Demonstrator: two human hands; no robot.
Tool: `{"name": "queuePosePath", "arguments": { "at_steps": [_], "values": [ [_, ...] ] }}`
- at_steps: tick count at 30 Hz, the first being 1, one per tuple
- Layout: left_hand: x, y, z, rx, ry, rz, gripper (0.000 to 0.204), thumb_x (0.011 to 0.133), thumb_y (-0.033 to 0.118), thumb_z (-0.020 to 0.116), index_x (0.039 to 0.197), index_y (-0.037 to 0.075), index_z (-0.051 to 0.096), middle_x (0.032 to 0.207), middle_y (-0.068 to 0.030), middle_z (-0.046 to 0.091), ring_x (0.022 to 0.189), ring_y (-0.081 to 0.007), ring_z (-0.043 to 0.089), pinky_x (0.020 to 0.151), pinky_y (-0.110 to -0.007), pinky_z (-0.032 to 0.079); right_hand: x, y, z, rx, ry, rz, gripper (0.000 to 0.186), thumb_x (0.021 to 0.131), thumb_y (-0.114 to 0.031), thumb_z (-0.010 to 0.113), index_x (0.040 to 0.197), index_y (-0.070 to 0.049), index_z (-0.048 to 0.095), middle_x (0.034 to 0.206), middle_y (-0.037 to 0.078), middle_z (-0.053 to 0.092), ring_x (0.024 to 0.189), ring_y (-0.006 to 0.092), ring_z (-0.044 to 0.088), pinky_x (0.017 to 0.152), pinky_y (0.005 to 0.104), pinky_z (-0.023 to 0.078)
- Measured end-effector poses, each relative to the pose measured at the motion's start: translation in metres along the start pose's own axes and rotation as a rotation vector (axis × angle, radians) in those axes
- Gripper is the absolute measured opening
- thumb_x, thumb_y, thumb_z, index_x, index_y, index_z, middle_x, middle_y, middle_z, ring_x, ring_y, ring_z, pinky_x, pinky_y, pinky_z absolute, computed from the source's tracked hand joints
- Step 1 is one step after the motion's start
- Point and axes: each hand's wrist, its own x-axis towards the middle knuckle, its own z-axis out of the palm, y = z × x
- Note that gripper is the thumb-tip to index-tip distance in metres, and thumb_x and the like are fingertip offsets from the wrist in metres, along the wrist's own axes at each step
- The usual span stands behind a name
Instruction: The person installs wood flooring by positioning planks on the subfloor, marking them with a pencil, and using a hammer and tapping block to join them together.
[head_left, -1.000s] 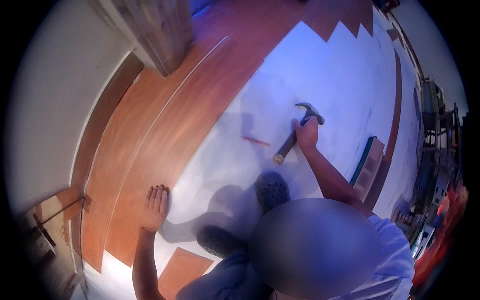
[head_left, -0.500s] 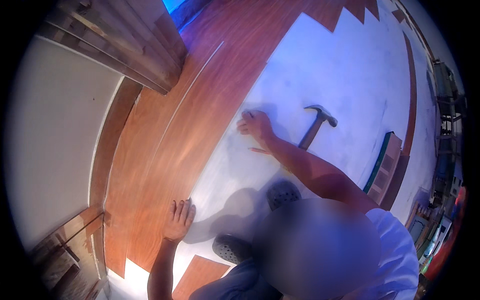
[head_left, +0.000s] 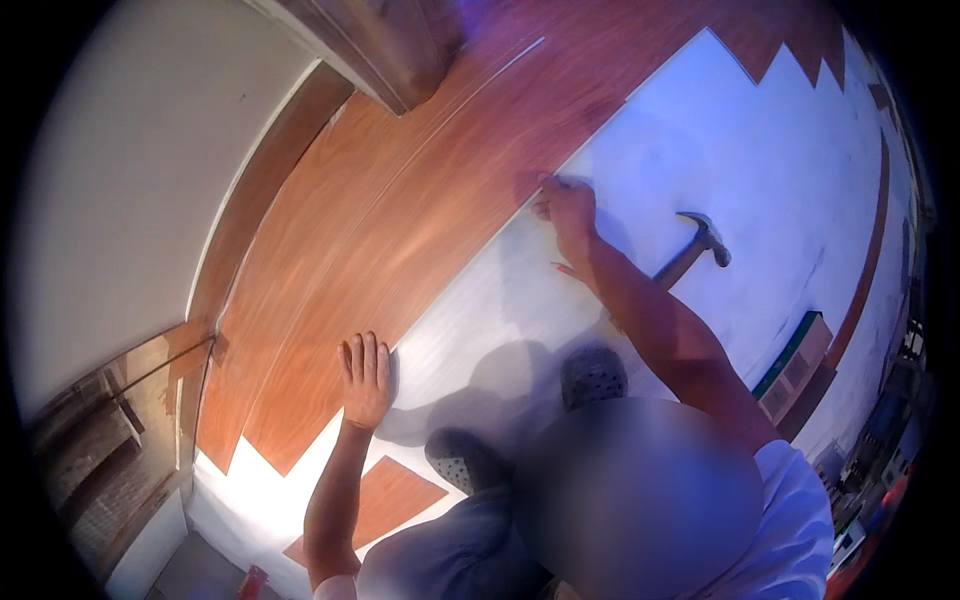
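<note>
My left hand (head_left: 366, 385) lies flat on the wood-look floor planks (head_left: 330, 270), fingers stretched out near their exposed edge. At the same edge, farther off, my right hand (head_left: 572, 212) touches the boards with curled fingers; whatever they hold, if anything, is hidden. A claw hammer (head_left: 684, 258) rests on the white underlay (head_left: 660, 170), right of that hand and partly behind my forearm. Close by the right forearm lies a thin reddish stick (head_left: 566, 270), its far end covered by the arm.
A loose plank piece (head_left: 400, 497) lies beside my left forearm. A green-edged box (head_left: 790, 365) and a dark plank are on the right. Bare wall and a wooden frame (head_left: 410, 60) border the left. My clog (head_left: 593, 375) stands on the underlay.
The view has shifted, so the scene sits differently in it. My right hand has come up against the plank edge. My left hand stays flat near the edge.
</note>
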Motion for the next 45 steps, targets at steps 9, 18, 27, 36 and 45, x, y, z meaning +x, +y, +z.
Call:
{"name": "queuePosePath", "arguments": {
  "at_steps": [9,18,27,36,45],
  "values": [
    [-0.017,-0.009,0.01,0.045,-0.161,-0.51,0.065,0.1,0.006,0.044,0.161,0.01,0.023,0.163,-0.0305,0.02,0.148,-0.0541,0.024,0.12,-0.063,0.025,-0.005,-0.005,-0.008,-0.027,-0.086,-0.034,0.023,0.098,-0.018,0.064,0.092,0.004,0.067,0.076,0.01,0.068,0.063,0.0175,0.066,0.055,0.0288,0.05],
    [-0.027,-0.014,0.015,-0.007,-0.194,-0.497,0.065,0.1,0.007,0.046,0.16,0.005,0.022,0.161,-0.0366,0.017,0.145,-0.0609,0.023,0.117,-0.069,0.025,-0.022,0.003,-0.146,-0.846,0.247,-0.461,0.026,0.091,-0.023,0.068,0.102,0.001,0.064,0.093,0.017,0.069,0.086,0.0405,0.067,0.083,0.0489,0.053],
    [-0.022,-0.019,0.007,-0.06,-0.201,-0.462,0.064,0.101,0.007,0.045,0.16,0.004,0.021,0.16,-0.0373,0.02,0.144,-0.0609,0.024,0.117,-0.069,0.024,-0.028,0.045,-0.237,-0.804,0.693,-0.174,0.059,0.08,-0.036,0.08,0.114,0.004,0.053,0.105,0.024,0.069,0.094,0.0423,0.067,0.088,0.0478,0.053],
    [-0.023,-0.02,-0.002,-0.106,-0.268,-0.49,0.07,0.097,0.004,0.045,0.161,0.003,0.018,0.162,-0.0359,0.015,0.147,-0.0601,0.02,0.119,-0.066,0.022,-0.053,-0.006,-0.197,0.148,0.286,-0.346,0.029,0.096,-0.025,0.065,0.109,-0.001,0.056,0.085,0.009,0.063,0.068,0.0213,0.063,0.06,0.0375,0.055],
    [-0.021,-0.022,-0.002,-0.108,-0.261,-0.479,0.068,0.1,0.007,0.045,0.162,0.004,0.017,0.162,-0.0358,0.015,0.147,-0.0597,0.02,0.119,-0.066,0.023,0.01,-0.018,-0.104,0.741,0.102,-0.022,0.018,0.102,-0.023,0.06,0.099,-0.007,0.052,0.077,0.004,0.053,0.06,0.0167,0.055,0.053,0.0348,0.052]
  ]
}}
